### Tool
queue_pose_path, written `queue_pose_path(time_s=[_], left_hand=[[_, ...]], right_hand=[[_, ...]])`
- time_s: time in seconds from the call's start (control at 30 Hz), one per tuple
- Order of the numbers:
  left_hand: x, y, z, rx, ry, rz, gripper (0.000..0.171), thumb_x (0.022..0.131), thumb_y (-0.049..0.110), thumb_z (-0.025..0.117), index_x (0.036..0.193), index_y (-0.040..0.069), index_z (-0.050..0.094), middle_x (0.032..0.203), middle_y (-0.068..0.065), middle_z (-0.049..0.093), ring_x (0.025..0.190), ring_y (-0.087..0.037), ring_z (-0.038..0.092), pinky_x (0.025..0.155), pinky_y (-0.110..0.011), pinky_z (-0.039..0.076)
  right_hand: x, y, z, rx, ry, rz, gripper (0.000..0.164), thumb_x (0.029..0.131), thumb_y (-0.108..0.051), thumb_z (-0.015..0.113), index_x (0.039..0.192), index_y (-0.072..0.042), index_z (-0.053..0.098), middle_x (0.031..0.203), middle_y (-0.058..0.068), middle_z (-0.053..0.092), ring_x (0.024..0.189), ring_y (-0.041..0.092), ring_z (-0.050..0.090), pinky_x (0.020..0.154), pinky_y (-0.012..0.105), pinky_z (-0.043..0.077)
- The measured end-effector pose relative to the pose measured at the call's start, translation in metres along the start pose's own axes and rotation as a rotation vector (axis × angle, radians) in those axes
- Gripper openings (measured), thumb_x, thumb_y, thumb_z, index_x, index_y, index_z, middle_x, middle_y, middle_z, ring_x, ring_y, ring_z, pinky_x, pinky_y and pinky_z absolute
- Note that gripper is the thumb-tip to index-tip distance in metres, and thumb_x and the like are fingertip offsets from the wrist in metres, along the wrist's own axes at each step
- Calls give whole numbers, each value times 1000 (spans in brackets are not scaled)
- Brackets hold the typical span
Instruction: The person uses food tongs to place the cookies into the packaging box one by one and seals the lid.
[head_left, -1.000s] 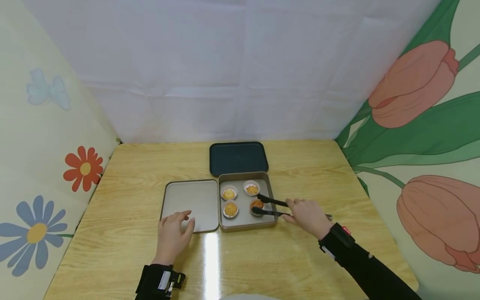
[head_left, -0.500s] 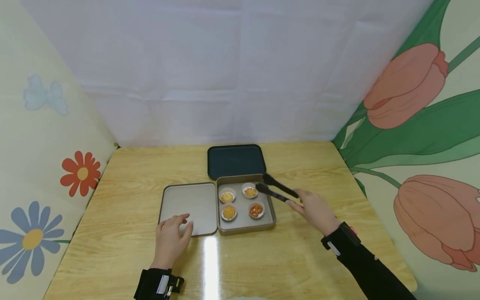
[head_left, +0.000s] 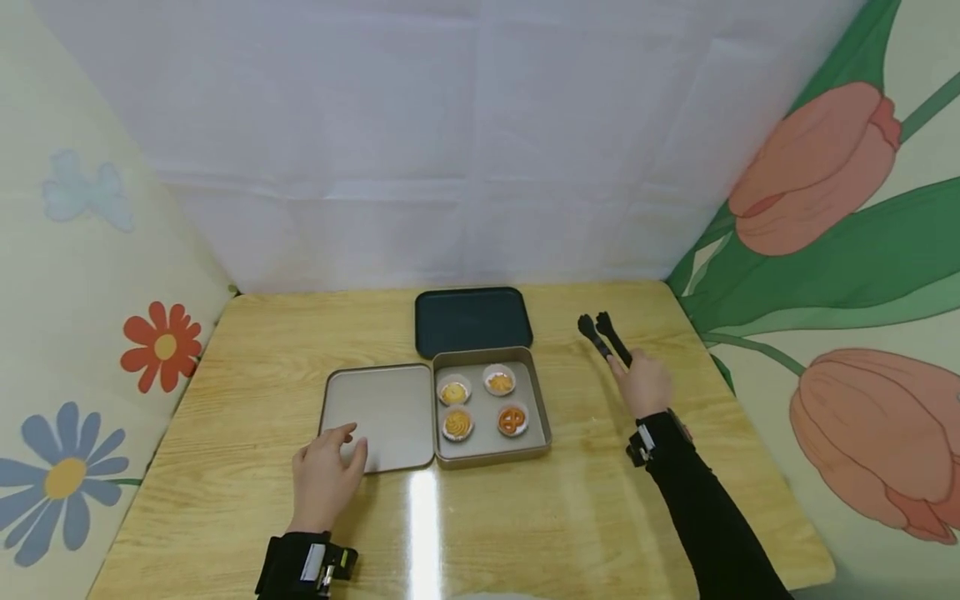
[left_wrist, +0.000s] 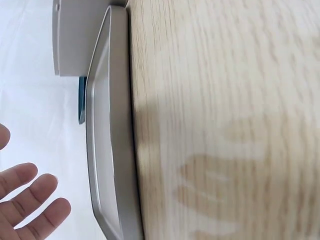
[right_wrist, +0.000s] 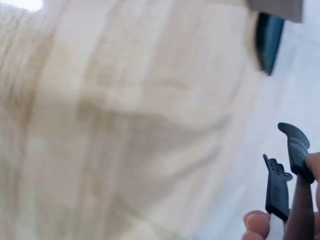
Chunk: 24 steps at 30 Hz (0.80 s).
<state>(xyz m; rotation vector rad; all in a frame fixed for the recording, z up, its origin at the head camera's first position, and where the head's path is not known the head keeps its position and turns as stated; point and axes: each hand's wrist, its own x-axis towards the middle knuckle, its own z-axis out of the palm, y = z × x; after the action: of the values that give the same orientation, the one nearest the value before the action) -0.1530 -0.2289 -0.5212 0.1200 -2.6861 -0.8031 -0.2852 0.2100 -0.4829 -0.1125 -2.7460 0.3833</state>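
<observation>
My right hand [head_left: 647,385] grips a pair of black-tipped tongs [head_left: 604,333] over the right side of the table, their tips apart with nothing between them. To its left stands a shallow metal tin [head_left: 491,457]. Inside lie a pretzel [head_left: 512,419], a swirled cookie [head_left: 457,424] and two other small pastries, each in a white paper cup. The tin's lid [head_left: 384,408] lies flat beside it on the left. My left hand [head_left: 324,479] hovers at the lid's near left corner, fingers relaxed and holding nothing. In the left wrist view its fingers [left_wrist: 42,187] are apart from the lid.
A dark blue-green tray [head_left: 474,321] lies behind the tin, close against its back edge. The wooden table [head_left: 285,333] meets a white cloth backdrop [head_left: 360,167] at the rear. Painted flower panels stand on both sides.
My right hand has carried the tongs up from the pretzel and away to the right, out of the tin. The pretzel stays in the tin. My left hand has shifted slightly left.
</observation>
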Motion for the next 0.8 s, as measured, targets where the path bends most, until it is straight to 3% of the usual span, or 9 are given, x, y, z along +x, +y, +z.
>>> queue_pose_path(time_s=[0.17,0.37,0.8], left_hand=[[-1,-8,-4,5,-13,-46,34,88,22,57,111,-2,60,95,-18,63,97,-36,53,88,-59,25],[-1,-11,-7,-11,-1,-53,33,88,22,57,110,-2,60,94,-18,63,96,-36,53,89,-60,23],[-1,-9,-9,4,-2,-43,32,86,21,58,108,-2,61,92,-16,63,95,-36,54,89,-61,24]], right_hand=[[2,7,25,-25,-67,97,46,85,-40,61,77,5,57,57,17,53,48,33,53,42,42,40],[3,8,41,-43,-92,148,45,86,-40,60,79,4,55,60,19,54,53,36,56,43,43,41],[-3,8,53,-85,-153,134,46,88,-39,57,85,7,55,69,24,58,61,38,59,47,46,44]])
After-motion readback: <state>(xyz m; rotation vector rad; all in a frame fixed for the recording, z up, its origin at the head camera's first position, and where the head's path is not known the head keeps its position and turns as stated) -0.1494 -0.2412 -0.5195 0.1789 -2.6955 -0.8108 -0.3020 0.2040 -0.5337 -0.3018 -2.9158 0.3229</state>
